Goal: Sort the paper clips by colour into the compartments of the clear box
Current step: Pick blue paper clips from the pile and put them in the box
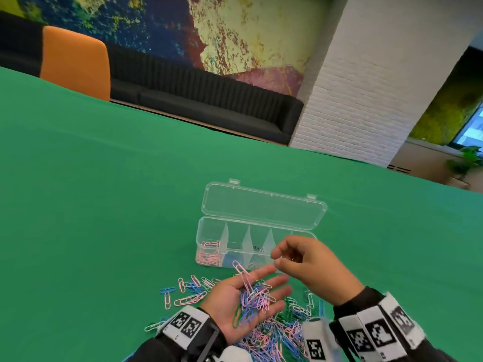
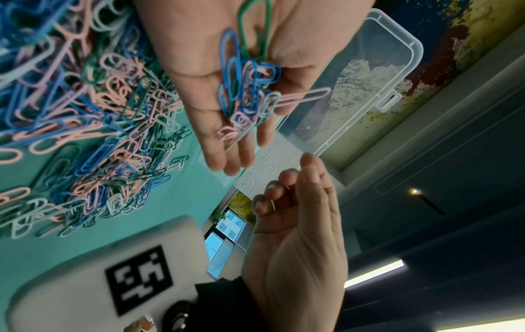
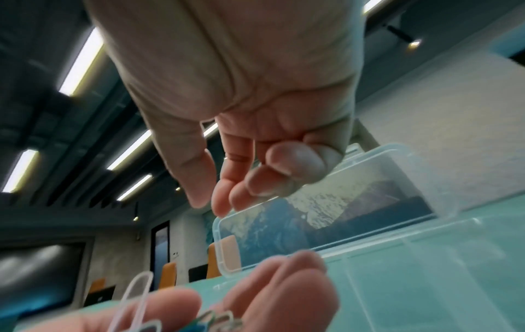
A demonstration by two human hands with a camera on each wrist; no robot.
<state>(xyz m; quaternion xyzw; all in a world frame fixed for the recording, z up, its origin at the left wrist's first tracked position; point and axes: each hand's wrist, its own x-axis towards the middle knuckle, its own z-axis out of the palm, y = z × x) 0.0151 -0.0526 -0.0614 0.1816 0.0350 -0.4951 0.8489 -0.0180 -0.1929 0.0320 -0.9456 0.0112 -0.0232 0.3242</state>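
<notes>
My left hand (image 1: 271, 280) lies palm up just above the table with straight fingers. It carries a heap of pink, blue, white and green paper clips (image 1: 254, 299) in the palm. One pink clip sticks up over the index finger. My right hand (image 1: 277, 258) hovers over the near right part of the clear box (image 1: 198, 231), fingers loosely curled, thumb and index apart, no clip visible in it. The box lid (image 1: 261, 207) lies open behind. Pink clips (image 1: 207, 257) fill the leftmost compartment and blue ones (image 1: 232, 260) the second. In the left wrist view the palm's clips (image 2: 247, 89) are close up.
A big mixed pile of clips (image 1: 277, 333) lies on the green cloth (image 1: 104, 205) under and between my wrists. Several stray clips (image 1: 183, 291) are scattered to its left. An orange chair (image 1: 75, 61) and a black sofa (image 1: 209, 100) stand beyond the table's far edge.
</notes>
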